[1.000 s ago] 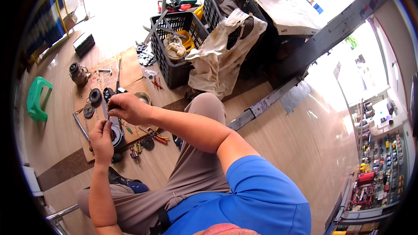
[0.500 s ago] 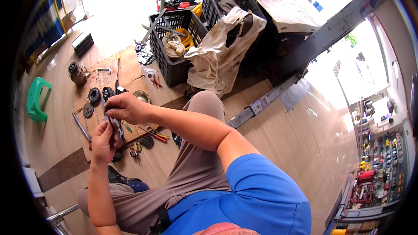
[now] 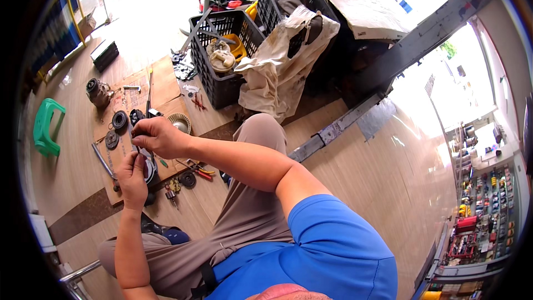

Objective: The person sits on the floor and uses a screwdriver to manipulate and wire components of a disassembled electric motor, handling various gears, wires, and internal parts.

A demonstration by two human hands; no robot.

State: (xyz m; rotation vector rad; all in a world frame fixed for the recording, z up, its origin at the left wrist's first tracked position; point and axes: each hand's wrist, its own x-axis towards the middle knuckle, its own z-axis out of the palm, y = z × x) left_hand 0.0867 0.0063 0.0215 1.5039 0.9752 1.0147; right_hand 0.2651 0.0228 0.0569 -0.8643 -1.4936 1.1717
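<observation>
My left hand (image 3: pixel 132 182) and my right hand (image 3: pixel 161 137) are raised close together over a sheet of cardboard (image 3: pixel 164 81). Both have their fingers pinched on a thin, dark, narrow piece (image 3: pixel 138 149) that spans the small gap between them. Its kind is too small to make out, and the fingers hide its ends. Beside my left fingers, lower down, shows a round metal part (image 3: pixel 150 170), partly covered by the hand. Black round parts (image 3: pixel 119 120) and a ribbed metal ring (image 3: pixel 179 123) lie around the hands on the cardboard.
Pliers (image 3: pixel 201 171) and a black wheel-like part (image 3: pixel 187 179) lie right of my hands. A hammer (image 3: pixel 104 162) and a green stool (image 3: pixel 49 126) are at left. Black crates (image 3: pixel 225 91) with a draped cloth (image 3: pixel 277 86) stand ahead, beside a grey metal beam (image 3: pixel 383 80).
My left hand has turned slightly and its fingers have curled in, uncovering more of the round metal part. My right hand has shifted a little up and left.
</observation>
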